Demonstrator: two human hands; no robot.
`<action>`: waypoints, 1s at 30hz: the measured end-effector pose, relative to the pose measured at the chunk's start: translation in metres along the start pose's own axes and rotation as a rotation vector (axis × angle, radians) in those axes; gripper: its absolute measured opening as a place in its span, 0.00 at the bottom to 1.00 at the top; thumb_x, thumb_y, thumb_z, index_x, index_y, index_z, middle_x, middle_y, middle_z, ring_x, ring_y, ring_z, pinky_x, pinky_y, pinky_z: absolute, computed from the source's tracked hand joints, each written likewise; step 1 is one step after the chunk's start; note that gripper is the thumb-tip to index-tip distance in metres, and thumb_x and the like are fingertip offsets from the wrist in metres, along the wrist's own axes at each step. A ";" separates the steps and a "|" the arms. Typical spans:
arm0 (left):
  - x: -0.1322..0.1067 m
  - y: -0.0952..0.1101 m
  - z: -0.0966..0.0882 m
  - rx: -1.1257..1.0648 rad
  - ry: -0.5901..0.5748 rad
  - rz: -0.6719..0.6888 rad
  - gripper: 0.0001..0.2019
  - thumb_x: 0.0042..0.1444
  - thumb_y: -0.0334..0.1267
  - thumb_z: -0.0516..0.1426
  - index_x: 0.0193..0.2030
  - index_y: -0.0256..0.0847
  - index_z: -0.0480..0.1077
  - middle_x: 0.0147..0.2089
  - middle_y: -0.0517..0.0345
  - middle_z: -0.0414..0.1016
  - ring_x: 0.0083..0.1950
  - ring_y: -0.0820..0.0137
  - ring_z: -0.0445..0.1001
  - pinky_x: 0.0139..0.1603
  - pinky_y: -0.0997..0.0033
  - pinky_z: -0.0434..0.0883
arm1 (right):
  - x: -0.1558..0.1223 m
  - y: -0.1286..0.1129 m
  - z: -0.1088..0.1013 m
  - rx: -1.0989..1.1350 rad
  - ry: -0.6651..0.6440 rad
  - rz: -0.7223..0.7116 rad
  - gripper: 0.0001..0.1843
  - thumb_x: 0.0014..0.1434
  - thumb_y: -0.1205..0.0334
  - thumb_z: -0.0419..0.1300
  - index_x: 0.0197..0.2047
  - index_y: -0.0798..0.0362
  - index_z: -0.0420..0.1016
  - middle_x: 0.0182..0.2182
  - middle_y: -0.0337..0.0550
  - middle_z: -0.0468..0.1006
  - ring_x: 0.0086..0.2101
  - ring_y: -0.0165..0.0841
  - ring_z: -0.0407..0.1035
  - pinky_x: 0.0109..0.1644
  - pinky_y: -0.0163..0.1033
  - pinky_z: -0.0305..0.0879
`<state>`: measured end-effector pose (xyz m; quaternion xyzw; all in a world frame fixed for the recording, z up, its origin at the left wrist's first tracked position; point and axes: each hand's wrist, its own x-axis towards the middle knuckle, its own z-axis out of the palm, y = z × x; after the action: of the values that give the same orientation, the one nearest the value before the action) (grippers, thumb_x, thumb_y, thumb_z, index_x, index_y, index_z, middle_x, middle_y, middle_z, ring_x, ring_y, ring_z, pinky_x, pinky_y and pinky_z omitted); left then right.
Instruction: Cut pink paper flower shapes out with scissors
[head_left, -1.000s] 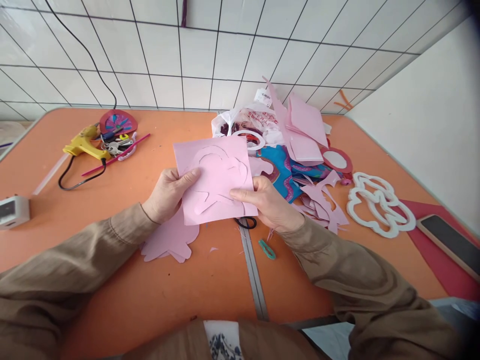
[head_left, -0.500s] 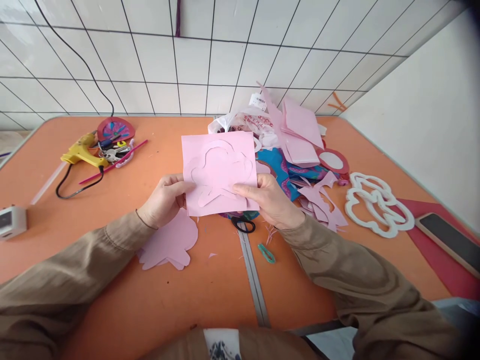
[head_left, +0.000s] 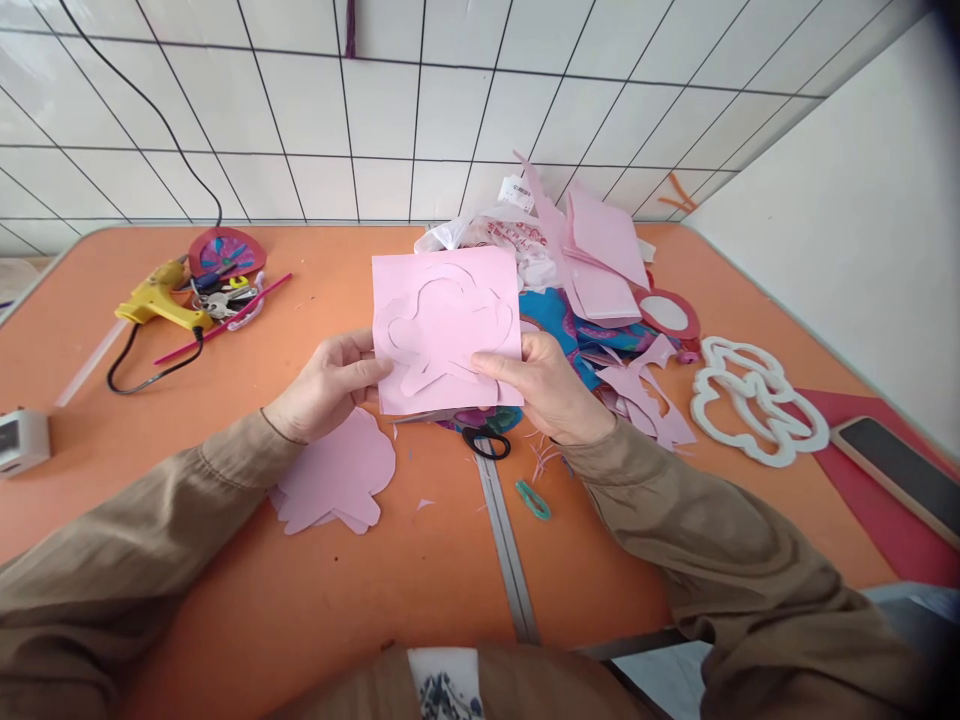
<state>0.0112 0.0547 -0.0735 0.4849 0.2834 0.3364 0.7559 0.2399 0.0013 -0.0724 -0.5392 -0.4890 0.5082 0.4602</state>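
Observation:
A pink square sheet is held up above the middle of the table between my two hands. On its face a pink bow-like shape shows as cut or raised outlines; I cannot tell which. My left hand pinches the lower left edge, thumb in front. At the lower right, my right hand grips the sheet with its thumb lying across the shape. Pink cut-out shapes lie stacked below my left hand. Just under the sheet, a black scissor handle sticks out, its blades hidden.
A yellow glue gun lies at the left beside keys. Pink scraps, folded pink sheets and a plastic bag crowd the back right. White outline shapes, a phone and a green clip rest on the orange table.
The pink sheet and both hands have shifted slightly up and to the right. Both hands keep their hold. The view has tilted a little.

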 end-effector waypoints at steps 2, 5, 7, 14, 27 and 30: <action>0.001 0.000 0.000 0.023 0.011 -0.020 0.12 0.46 0.38 0.72 0.37 0.37 0.81 0.34 0.50 0.83 0.26 0.68 0.78 0.24 0.74 0.75 | 0.000 0.000 0.000 0.040 0.039 -0.003 0.10 0.46 0.56 0.71 0.22 0.52 0.78 0.26 0.41 0.80 0.32 0.34 0.73 0.38 0.39 0.71; 0.001 -0.002 0.000 0.047 0.052 -0.024 0.10 0.45 0.36 0.72 0.34 0.37 0.80 0.28 0.55 0.81 0.25 0.69 0.78 0.23 0.76 0.74 | 0.000 -0.002 0.002 0.089 0.051 0.002 0.10 0.44 0.58 0.72 0.21 0.53 0.79 0.24 0.40 0.79 0.30 0.33 0.72 0.36 0.38 0.70; 0.001 -0.003 0.000 0.050 0.068 -0.029 0.10 0.45 0.35 0.72 0.34 0.37 0.80 0.28 0.56 0.81 0.26 0.70 0.78 0.25 0.76 0.75 | 0.001 -0.003 0.003 0.099 0.038 -0.007 0.10 0.43 0.57 0.72 0.22 0.53 0.79 0.24 0.40 0.79 0.30 0.33 0.73 0.35 0.38 0.70; 0.000 -0.002 -0.001 0.069 0.081 -0.035 0.11 0.46 0.36 0.71 0.36 0.36 0.80 0.31 0.55 0.83 0.31 0.68 0.81 0.33 0.74 0.79 | 0.001 -0.004 0.002 0.116 -0.005 -0.054 0.10 0.44 0.56 0.72 0.25 0.53 0.81 0.26 0.39 0.81 0.32 0.35 0.74 0.37 0.38 0.71; 0.000 -0.003 0.001 0.077 0.118 -0.032 0.12 0.46 0.36 0.71 0.39 0.36 0.82 0.35 0.52 0.85 0.36 0.61 0.83 0.36 0.68 0.80 | -0.002 -0.005 0.004 0.158 -0.033 -0.011 0.12 0.46 0.54 0.72 0.26 0.55 0.80 0.22 0.39 0.79 0.21 0.31 0.71 0.24 0.36 0.70; 0.000 -0.003 0.001 0.064 0.114 -0.029 0.12 0.46 0.36 0.71 0.38 0.36 0.82 0.35 0.53 0.84 0.36 0.62 0.83 0.35 0.70 0.80 | -0.004 -0.005 0.005 0.172 -0.038 0.018 0.14 0.45 0.54 0.72 0.25 0.56 0.79 0.19 0.39 0.77 0.18 0.30 0.70 0.21 0.35 0.69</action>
<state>0.0123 0.0533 -0.0759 0.4846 0.3434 0.3432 0.7276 0.2343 -0.0017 -0.0671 -0.4923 -0.4472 0.5628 0.4909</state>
